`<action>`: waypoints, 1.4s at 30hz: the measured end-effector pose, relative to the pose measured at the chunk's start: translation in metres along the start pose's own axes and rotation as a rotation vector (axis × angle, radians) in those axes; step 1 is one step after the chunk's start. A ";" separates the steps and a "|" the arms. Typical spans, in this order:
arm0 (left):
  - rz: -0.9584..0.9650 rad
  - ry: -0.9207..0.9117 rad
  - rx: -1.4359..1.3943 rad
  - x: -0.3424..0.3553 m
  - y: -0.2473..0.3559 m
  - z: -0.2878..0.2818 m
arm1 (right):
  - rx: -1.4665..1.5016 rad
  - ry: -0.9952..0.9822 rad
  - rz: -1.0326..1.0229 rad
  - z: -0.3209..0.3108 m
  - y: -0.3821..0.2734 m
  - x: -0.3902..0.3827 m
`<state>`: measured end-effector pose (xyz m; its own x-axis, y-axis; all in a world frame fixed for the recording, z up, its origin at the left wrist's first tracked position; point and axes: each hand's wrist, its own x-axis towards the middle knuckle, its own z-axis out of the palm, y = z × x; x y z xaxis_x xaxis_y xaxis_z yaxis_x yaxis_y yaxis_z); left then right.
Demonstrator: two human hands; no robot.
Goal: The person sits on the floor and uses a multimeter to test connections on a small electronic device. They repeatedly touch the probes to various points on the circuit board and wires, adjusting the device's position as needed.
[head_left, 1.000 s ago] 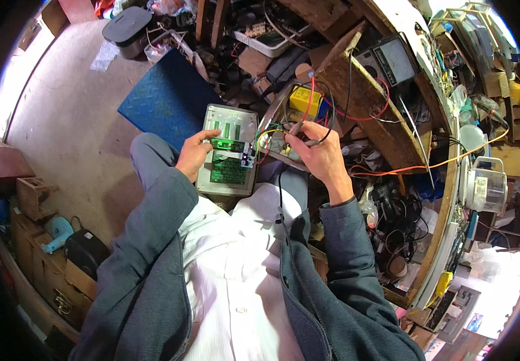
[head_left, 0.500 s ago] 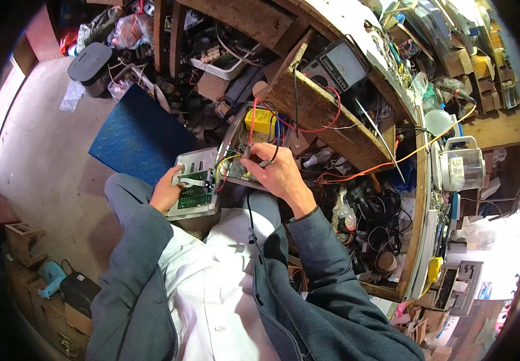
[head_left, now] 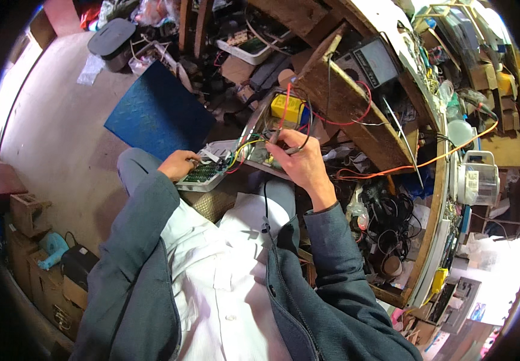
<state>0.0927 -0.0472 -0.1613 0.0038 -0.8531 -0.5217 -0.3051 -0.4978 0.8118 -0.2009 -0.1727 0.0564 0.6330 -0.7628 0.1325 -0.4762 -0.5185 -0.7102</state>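
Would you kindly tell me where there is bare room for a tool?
Grey floor between the blue mat and the brown box looks bare. Crowded: around the right hand, by the yellow pack, and among the black cables.

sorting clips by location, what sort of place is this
Probably a small electronics repair workshop: there's a meter on a wooden shelf, a green circuit board by the left hand, and a heap of black cables.

The panel [head_left: 197, 187], which showed its broad face a second ago, now tilts away into a foreshortened view, and the left hand [head_left: 178, 165] has turned with it.
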 end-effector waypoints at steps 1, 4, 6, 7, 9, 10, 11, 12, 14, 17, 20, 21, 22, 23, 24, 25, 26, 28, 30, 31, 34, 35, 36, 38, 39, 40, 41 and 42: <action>0.014 0.020 -0.013 0.000 -0.003 0.001 | -0.004 -0.001 -0.011 0.001 0.001 0.000; 0.033 0.060 0.020 0.004 -0.011 0.004 | -0.009 0.002 -0.034 0.003 0.006 0.000; 0.015 0.055 0.026 0.004 -0.012 0.005 | -0.003 0.008 -0.008 0.003 0.009 0.001; 0.011 0.056 0.047 0.004 -0.013 0.005 | -0.011 -0.003 0.009 0.002 0.008 0.001; 0.006 0.059 0.089 0.006 -0.015 0.005 | -0.004 -0.001 0.028 0.002 0.010 0.002; 0.028 0.055 0.085 0.006 -0.016 0.005 | 0.000 0.001 0.036 0.002 0.009 0.002; -0.029 0.061 0.095 0.006 -0.017 0.005 | -0.001 0.005 0.032 0.003 0.008 0.002; -0.084 0.066 0.103 0.006 -0.012 0.006 | -0.004 0.010 0.028 0.002 0.005 0.003; -0.118 0.097 0.135 0.004 -0.003 0.006 | -0.027 0.009 0.039 0.000 0.002 0.003; -0.035 0.184 0.198 0.002 0.002 0.006 | -0.062 0.001 0.065 -0.003 0.002 0.004; 0.052 0.255 0.212 -0.003 0.012 0.004 | -0.058 0.019 0.035 -0.001 0.002 0.005; 0.103 0.346 0.233 -0.007 0.021 0.004 | -0.049 0.018 0.044 0.000 0.002 0.005; 0.155 0.436 0.254 -0.012 0.033 0.004 | -0.041 0.019 0.055 -0.001 0.002 0.005; 0.207 0.526 0.275 -0.017 0.045 0.006 | -0.033 0.020 0.065 -0.001 0.002 0.005; 0.328 0.675 0.267 -0.025 0.069 0.008 | -0.035 0.023 0.056 -0.001 0.002 0.005; 0.434 0.680 0.168 -0.033 0.096 0.008 | -0.036 0.022 0.048 -0.001 0.001 0.005; 0.538 0.682 0.069 -0.040 0.123 0.009 | -0.037 0.020 0.040 0.000 0.001 0.004; 0.635 0.459 -0.039 -0.060 0.174 0.016 | -0.061 0.002 0.034 -0.002 -0.001 0.003; 0.807 0.372 -0.032 -0.068 0.205 0.029 | -0.058 0.006 -0.013 -0.003 -0.002 0.004; 0.854 0.348 -0.049 -0.065 0.212 0.035 | -0.042 0.017 -0.052 -0.002 0.000 0.003; 0.727 0.246 -0.124 -0.053 0.215 0.041 | -0.033 0.016 -0.036 0.000 -0.001 0.002; 0.701 0.223 -0.166 -0.049 0.213 0.041 | -0.036 0.009 -0.009 -0.001 -0.003 0.001; 0.670 0.197 -0.209 -0.048 0.212 0.042 | -0.041 0.013 -0.033 -0.001 -0.002 0.000; 0.675 0.205 -0.171 -0.048 0.211 0.043 | -0.050 0.020 -0.082 -0.003 -0.002 0.000; 0.681 0.213 -0.150 -0.048 0.212 0.041 | -0.044 0.023 -0.076 -0.005 -0.001 0.000; 0.660 0.223 -0.126 -0.049 0.212 0.042 | -0.037 0.024 -0.071 -0.009 -0.001 -0.001; 0.653 0.231 -0.119 -0.051 0.212 0.041 | -0.030 0.025 -0.066 -0.012 -0.001 -0.003; 0.646 0.237 -0.114 -0.053 0.211 0.041 | 0.007 0.051 0.016 -0.016 -0.003 -0.007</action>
<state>-0.0111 -0.1010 0.0270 0.0669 -0.9884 0.1360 -0.2144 0.1189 0.9695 -0.2133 -0.1723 0.0687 0.5934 -0.7896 0.1562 -0.4817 -0.5038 -0.7171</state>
